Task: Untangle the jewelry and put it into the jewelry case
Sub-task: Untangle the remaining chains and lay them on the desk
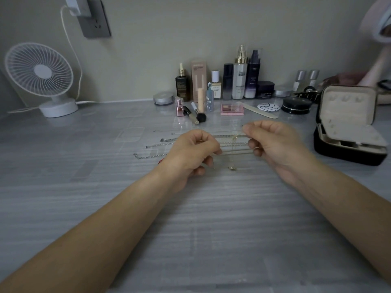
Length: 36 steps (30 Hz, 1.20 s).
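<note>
Closed on one thin gold necklace (233, 152), my left grip (191, 149) and right grip (273, 142) hold it between them above the counter (190, 218), its pendant (231, 168) dangling. Silver chains (152, 145) lie in rows beyond my left grip. Well to the right, the jewelry case (347, 127) stands open.

Wide bare desk (211, 218) up front, open between and beside both forearms. The left side runs free to the fan (39, 69) in the back corner. Loose chains (152, 154) lie just left of the left hand (190, 153). A necklace (232, 168) is pinched between it and the right hand (275, 144), barring that gap. The open case (347, 125) stands near on the right, across a strip of bare desk. Behind lie a brush (198, 116) and nail file (260, 110), then bottles (239, 75) line the wall.
</note>
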### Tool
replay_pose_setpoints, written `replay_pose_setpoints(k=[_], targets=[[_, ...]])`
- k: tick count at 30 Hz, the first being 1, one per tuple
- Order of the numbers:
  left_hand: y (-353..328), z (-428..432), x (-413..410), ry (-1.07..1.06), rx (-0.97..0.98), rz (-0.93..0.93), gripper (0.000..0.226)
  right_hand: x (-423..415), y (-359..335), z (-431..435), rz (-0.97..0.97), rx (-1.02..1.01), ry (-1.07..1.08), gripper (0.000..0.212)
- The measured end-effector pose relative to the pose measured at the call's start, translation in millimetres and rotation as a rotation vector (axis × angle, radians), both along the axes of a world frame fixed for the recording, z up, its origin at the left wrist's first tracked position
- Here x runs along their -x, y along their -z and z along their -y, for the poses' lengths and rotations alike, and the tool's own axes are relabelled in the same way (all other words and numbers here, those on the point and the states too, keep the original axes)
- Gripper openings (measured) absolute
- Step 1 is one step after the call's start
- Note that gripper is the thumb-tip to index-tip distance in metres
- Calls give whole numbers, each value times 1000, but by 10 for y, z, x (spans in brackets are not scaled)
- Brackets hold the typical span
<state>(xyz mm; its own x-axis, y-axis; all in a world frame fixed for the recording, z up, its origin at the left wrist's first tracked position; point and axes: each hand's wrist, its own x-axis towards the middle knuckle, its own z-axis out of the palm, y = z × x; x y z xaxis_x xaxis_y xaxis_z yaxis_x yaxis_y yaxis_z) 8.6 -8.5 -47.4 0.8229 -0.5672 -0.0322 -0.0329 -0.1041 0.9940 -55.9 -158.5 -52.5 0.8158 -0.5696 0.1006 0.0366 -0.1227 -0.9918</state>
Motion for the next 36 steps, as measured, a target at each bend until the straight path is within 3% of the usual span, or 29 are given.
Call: replay_pose_setpoints(k=[5, 10, 15, 21, 31, 36], targets=[[-14, -8, 0, -4, 42, -20, 20, 5, 19, -19, -84, 129, 3, 21], [-31, -14, 12, 63, 132, -59, 19, 15, 26, -46, -98, 199, -30, 16], [-14, -12, 9, 80, 104, 0, 18, 49, 13, -90, -23, 247, -177, 6], [13, -20, -8, 57, 64, 94, 14, 83, -9, -155, -46, 332, -273, 13], [9, -2, -2, 59, -47, 108, 16, 61, -34, -158, -49, 271, -156, 7], [-41, -8, 35, 148, 121, -62, 21, 51, -38, -152, -51, 237, -140, 13]])
